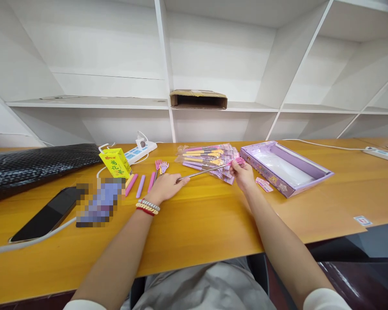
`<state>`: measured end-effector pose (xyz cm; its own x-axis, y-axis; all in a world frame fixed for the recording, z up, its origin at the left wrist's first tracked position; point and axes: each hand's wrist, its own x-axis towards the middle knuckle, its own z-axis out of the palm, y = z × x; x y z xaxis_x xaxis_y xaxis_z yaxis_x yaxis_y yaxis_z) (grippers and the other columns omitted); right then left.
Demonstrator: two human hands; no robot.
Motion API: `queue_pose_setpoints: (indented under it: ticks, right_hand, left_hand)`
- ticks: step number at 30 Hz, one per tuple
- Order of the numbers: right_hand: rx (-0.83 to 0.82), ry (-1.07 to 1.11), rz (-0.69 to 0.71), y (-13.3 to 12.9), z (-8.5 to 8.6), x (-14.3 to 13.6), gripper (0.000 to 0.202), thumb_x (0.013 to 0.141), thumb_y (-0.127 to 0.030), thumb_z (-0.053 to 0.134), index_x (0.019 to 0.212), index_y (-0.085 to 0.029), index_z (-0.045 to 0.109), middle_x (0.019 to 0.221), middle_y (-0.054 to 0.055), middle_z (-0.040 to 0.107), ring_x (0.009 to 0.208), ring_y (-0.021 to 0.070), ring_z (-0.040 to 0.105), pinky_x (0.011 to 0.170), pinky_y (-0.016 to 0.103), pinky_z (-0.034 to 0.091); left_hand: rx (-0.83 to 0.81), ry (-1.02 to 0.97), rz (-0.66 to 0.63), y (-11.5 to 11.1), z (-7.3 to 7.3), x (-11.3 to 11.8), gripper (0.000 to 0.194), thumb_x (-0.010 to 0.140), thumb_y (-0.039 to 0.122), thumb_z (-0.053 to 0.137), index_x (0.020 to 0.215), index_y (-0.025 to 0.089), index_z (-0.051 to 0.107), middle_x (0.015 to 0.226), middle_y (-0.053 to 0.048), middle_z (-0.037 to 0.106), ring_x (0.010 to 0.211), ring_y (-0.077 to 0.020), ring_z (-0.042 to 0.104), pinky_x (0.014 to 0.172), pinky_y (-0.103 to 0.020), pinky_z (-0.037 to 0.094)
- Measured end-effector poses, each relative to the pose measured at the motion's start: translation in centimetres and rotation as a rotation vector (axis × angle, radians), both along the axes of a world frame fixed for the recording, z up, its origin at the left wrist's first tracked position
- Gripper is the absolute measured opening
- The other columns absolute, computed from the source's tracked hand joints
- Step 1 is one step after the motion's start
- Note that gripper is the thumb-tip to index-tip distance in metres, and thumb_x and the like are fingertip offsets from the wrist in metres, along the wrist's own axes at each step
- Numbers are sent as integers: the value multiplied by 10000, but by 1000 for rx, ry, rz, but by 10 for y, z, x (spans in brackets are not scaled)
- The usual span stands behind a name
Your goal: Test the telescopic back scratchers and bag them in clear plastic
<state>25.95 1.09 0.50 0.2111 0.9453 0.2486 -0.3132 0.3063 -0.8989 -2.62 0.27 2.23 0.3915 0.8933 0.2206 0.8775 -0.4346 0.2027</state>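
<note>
A thin metal rod (204,171) with a pink hand-shaped head spans the space between my hands. My left hand (168,186) has its fingers closed on the rod's left end. At the other end, my right hand (243,174) pinches the rod near the pink head. Behind them lies a pile of wrapped sticks (202,159) with yellow and purple handles and small hand-shaped heads. Left of my left hand are a purple tube (140,187), a pink tube (131,185) and loose pink and purple hand-shaped heads (161,166).
An open purple box (284,168) stands at right, beside a small pink card (264,184). At left are a yellow drink carton (117,162), a phone (48,214), a power strip (140,152) and a black bag (42,168). A cardboard box (198,99) sits on the shelf.
</note>
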Motion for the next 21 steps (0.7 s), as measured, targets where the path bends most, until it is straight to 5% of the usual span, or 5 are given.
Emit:
queue_pose_setpoints:
  ticks: [4, 11, 16, 21]
  right_hand:
    - [76, 335, -260, 4, 9, 36, 378, 590, -393, 775, 624, -157, 483, 490, -78, 464, 415, 18, 407, 370, 126, 313]
    - [88, 522, -524, 2, 24, 69, 368, 734, -410, 664, 654, -167, 399, 513, -103, 394, 387, 7, 349, 344, 113, 285]
    - [42, 541, -665, -11, 60, 123, 371, 889, -356, 468, 594, -174, 336, 445, -99, 272, 338, 28, 213, 309, 145, 189]
    - [63, 439, -782, -24, 104, 169, 340, 900, -268, 441, 580, -164, 389, 438, -74, 319, 347, 36, 232, 327, 167, 150]
  left_hand:
    - [7, 44, 130, 8, 1, -27, 597, 848, 617, 203, 686, 213, 610, 700, -54, 651, 685, -208, 578, 544, -268, 279]
    - [106, 105, 321, 15, 3, -56, 682, 851, 606, 142, 757, 211, 690, 701, -95, 661, 693, -243, 591, 562, -293, 293]
    - [118, 88, 355, 16, 5, -69, 701, 847, 617, 127, 694, 219, 683, 629, -82, 646, 676, -246, 589, 553, -296, 300]
    - [154, 79, 302, 17, 7, -61, 697, 857, 600, 118, 710, 212, 679, 671, -84, 661, 691, -237, 597, 555, -291, 305]
